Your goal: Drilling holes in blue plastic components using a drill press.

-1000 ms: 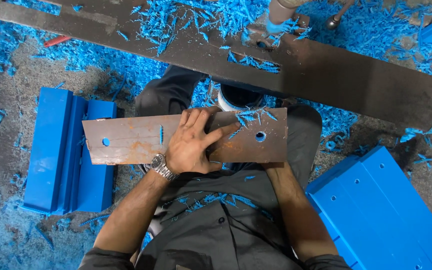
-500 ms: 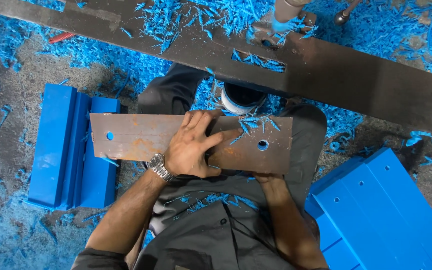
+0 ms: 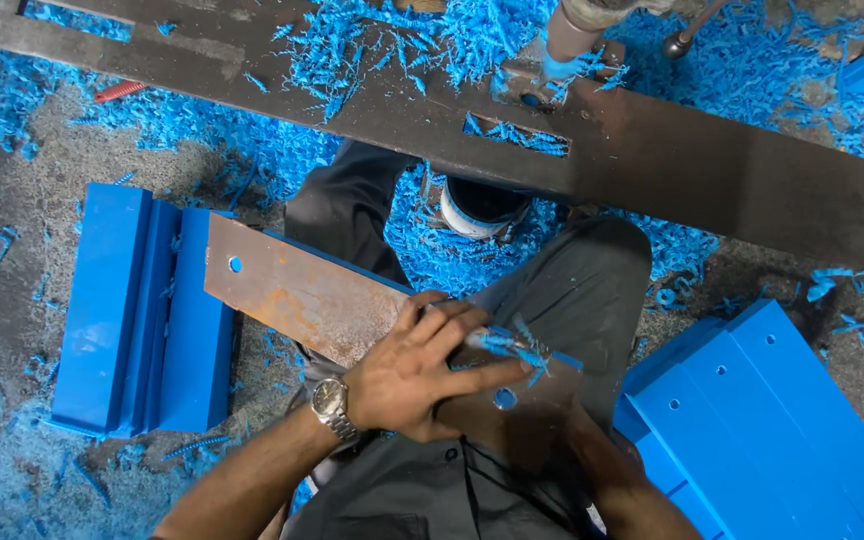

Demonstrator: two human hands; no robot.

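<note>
Right over the lap, a rusty drilled metal plate [image 3: 297,295] is pinned flat under the left hand [image 3: 422,370], palm down, fingers spread. The right hand [image 3: 592,455] is hidden beneath it, so its grip can't be told. Tilted like that, the plate could probably slip on loose blue shavings [image 3: 512,345] toward the blue blocks [image 3: 142,310]. Farther off, the steel bar [image 3: 702,170] is littered too.

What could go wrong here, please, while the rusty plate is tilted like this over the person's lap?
The rusty metal plate is tilted, with only the left hand seen pressing on it; the right hand is hidden beneath, so it might slip and its edges scrape the legs. Loose blue shavings lie beside the fingers and on the plate, which could weaken the hold. The plate's far end overhangs the stacked blue blocks and could knock them.
</note>
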